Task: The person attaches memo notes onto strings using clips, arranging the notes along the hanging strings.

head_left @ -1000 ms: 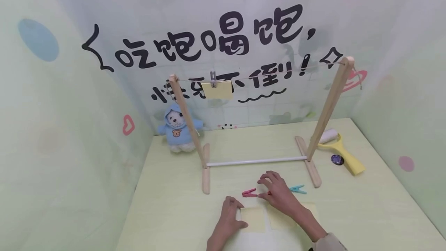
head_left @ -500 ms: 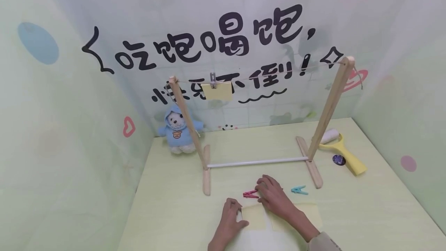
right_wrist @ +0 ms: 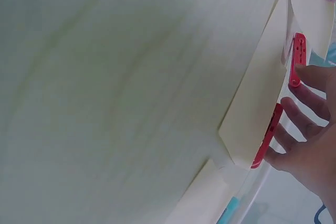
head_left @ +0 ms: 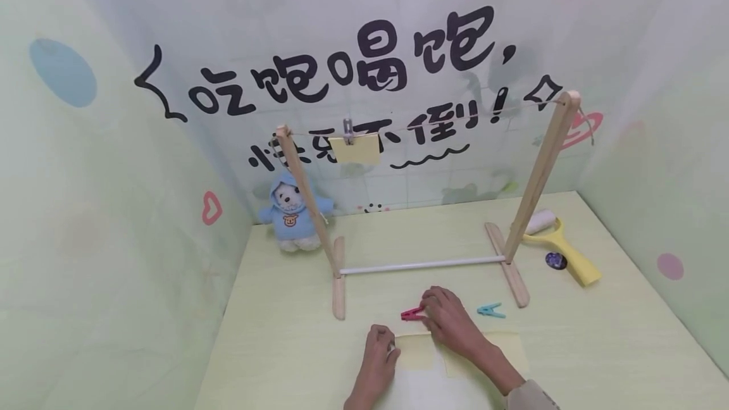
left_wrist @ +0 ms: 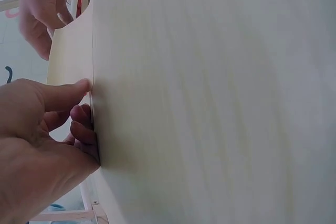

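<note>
My left hand pinches the left edge of a yellow paper note. In the left wrist view the thumb and fingers meet at that edge, and the note curves up off the table. Just beyond the notes, my right hand has its thumb and index finger at one end of a red clothespin, pinching it. A second red clothespin lies by the other fingers in the right wrist view, beside the middle note. Another note lies right of the right forearm.
A wooden stand with a cord rises behind the hands. From the cord a note hangs by a grey clip. A blue clothespin, a yellow lint roller and a purple disc lie right. A plush toy sits back left.
My left thumb has closed in toward the fingers at the note's edge. My right hand has drawn in to the red clothespin, which has shifted slightly right and away.
</note>
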`<state>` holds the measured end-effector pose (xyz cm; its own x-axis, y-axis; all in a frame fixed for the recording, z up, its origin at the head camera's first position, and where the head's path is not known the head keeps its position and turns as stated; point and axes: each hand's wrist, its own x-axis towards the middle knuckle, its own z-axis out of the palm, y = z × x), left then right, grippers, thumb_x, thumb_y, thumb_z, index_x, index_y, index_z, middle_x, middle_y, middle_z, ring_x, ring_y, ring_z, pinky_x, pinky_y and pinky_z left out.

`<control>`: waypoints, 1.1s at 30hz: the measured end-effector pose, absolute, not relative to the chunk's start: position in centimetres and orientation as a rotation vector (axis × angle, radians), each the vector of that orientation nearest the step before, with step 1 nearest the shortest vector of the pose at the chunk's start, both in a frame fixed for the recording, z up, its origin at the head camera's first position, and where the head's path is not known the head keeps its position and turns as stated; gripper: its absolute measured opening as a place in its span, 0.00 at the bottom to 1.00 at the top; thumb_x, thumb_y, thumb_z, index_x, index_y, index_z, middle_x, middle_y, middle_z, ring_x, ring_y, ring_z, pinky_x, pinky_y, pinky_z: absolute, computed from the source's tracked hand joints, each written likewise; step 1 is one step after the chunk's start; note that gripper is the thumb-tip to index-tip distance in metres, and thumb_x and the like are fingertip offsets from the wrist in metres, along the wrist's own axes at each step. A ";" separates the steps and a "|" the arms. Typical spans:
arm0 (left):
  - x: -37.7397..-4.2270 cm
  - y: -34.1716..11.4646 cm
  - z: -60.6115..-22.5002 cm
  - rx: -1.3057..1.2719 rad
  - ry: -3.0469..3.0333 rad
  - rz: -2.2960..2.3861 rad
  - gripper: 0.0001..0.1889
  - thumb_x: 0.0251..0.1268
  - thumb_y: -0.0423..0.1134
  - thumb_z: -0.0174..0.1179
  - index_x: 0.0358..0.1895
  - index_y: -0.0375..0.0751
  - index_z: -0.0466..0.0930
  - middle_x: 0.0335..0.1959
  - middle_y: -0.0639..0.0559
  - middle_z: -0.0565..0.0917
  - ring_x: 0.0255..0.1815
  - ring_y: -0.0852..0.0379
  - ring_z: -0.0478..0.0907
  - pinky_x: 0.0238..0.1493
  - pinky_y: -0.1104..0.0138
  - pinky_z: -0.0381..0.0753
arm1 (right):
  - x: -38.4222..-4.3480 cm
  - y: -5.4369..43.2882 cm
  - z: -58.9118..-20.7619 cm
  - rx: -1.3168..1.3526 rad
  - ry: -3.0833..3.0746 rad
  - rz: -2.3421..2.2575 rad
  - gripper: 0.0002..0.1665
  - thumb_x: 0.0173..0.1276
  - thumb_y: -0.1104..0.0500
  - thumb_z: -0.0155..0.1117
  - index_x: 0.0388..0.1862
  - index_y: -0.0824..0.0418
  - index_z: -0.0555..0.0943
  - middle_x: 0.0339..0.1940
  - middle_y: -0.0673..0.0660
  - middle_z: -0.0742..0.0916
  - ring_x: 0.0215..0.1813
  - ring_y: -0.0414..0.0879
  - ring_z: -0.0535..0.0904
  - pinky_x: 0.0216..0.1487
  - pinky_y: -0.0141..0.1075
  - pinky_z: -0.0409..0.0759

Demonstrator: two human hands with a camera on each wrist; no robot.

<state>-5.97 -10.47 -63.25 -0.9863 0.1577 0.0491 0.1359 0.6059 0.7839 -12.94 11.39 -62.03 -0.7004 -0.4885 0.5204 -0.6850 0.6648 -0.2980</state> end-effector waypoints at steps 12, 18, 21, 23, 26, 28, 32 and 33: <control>-6.0 -10.5 -63.1 0.237 2.763 1.427 0.03 0.74 0.26 0.65 0.40 0.34 0.81 0.44 0.53 0.73 0.43 0.65 0.67 0.40 0.68 0.75 | -13.1 11.9 -61.1 0.875 -2.426 0.953 0.19 0.60 0.70 0.83 0.49 0.65 0.86 0.47 0.58 0.90 0.55 0.60 0.87 0.56 0.59 0.85; -6.2 -10.6 -62.5 0.243 2.750 1.422 0.07 0.72 0.25 0.67 0.36 0.37 0.80 0.35 0.58 0.72 0.36 0.68 0.65 0.35 0.70 0.71 | -12.8 12.4 -59.9 0.790 -2.557 1.415 0.16 0.76 0.71 0.70 0.60 0.72 0.82 0.48 0.60 0.92 0.46 0.49 0.90 0.41 0.35 0.85; -6.3 -10.5 -61.9 0.204 2.703 1.430 0.07 0.72 0.26 0.67 0.36 0.38 0.79 0.33 0.58 0.72 0.34 0.69 0.65 0.35 0.71 0.70 | -12.8 12.6 -59.8 0.754 -2.563 1.438 0.17 0.76 0.70 0.71 0.61 0.71 0.83 0.50 0.62 0.92 0.49 0.51 0.90 0.45 0.37 0.88; -6.4 -10.4 -61.7 0.170 2.672 1.439 0.08 0.73 0.26 0.67 0.36 0.38 0.79 0.34 0.59 0.73 0.34 0.70 0.65 0.35 0.72 0.70 | -12.8 12.7 -59.9 0.728 -2.563 1.405 0.18 0.74 0.69 0.72 0.61 0.70 0.84 0.50 0.60 0.93 0.52 0.53 0.91 0.50 0.43 0.89; -6.3 -10.4 -61.6 0.160 2.666 1.451 0.08 0.72 0.26 0.68 0.35 0.38 0.80 0.33 0.59 0.74 0.34 0.71 0.66 0.35 0.73 0.71 | -12.8 12.8 -59.9 0.700 -2.562 1.364 0.19 0.73 0.68 0.74 0.62 0.69 0.85 0.50 0.56 0.93 0.54 0.55 0.90 0.55 0.49 0.88; -6.2 -10.5 -61.5 0.172 2.664 1.490 0.06 0.71 0.27 0.69 0.36 0.37 0.81 0.32 0.59 0.76 0.33 0.71 0.67 0.35 0.73 0.72 | -12.8 12.9 -59.8 0.702 -2.549 1.367 0.19 0.73 0.68 0.74 0.61 0.69 0.85 0.48 0.55 0.93 0.54 0.56 0.90 0.55 0.49 0.88; -6.1 -10.9 -62.9 0.261 2.662 1.618 0.04 0.69 0.30 0.72 0.39 0.36 0.85 0.31 0.59 0.81 0.32 0.74 0.70 0.33 0.74 0.73 | -12.8 13.3 -59.3 0.767 -2.481 1.432 0.17 0.72 0.71 0.73 0.58 0.69 0.85 0.44 0.56 0.92 0.50 0.55 0.90 0.48 0.42 0.89; -6.3 -11.0 -63.6 0.274 2.657 1.645 0.04 0.69 0.31 0.73 0.39 0.37 0.86 0.31 0.60 0.82 0.32 0.75 0.71 0.32 0.74 0.74 | -12.8 13.4 -59.0 0.779 -2.466 1.461 0.17 0.72 0.72 0.73 0.57 0.68 0.84 0.43 0.56 0.92 0.49 0.54 0.89 0.45 0.40 0.89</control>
<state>-6.35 -11.03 -63.63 -0.9847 0.1504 0.0881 0.1459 0.4346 0.8887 -12.80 13.37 -59.04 -0.8488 -0.3485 0.3975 -0.5161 0.3830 -0.7661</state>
